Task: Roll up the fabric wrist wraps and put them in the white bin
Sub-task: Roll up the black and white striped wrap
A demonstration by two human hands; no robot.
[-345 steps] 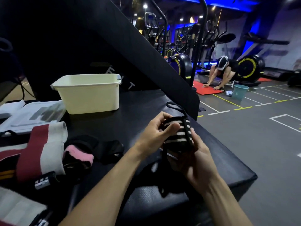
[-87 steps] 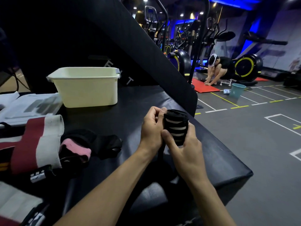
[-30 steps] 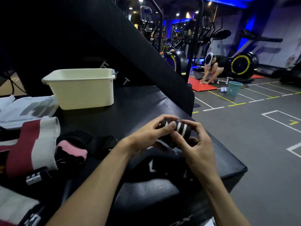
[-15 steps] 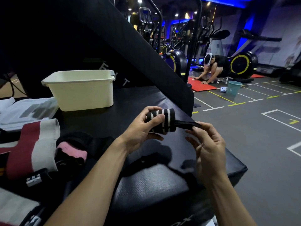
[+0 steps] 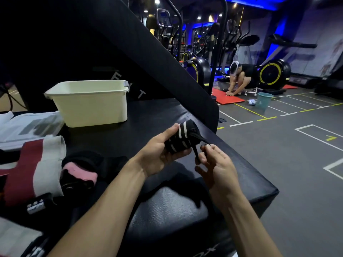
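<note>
A black wrist wrap with white stripes (image 5: pixel 182 139) is rolled into a tight cylinder above the black padded platform (image 5: pixel 148 117). My left hand (image 5: pixel 159 151) grips the roll from below and behind. A thin black loop strap (image 5: pixel 196 145) hangs off its right end, and my right hand (image 5: pixel 213 160) pinches that strap with thumb and fingers. The white bin (image 5: pixel 89 101) stands at the back left of the platform, well apart from both hands; its inside is hidden.
Other wraps lie at the left: a maroon and white one (image 5: pixel 33 167) and a black and pink one (image 5: pixel 79 175). Clear plastic packaging (image 5: pixel 27 125) sits beside the bin. A slanted black pad (image 5: pixel 148 52) rises behind. The platform drops off at right to the gym floor (image 5: pixel 297 164).
My left hand has tilted the roll and lowered it a little. My right hand has come closer and now pinches the loop strap, which hangs slacker than half a second ago.
</note>
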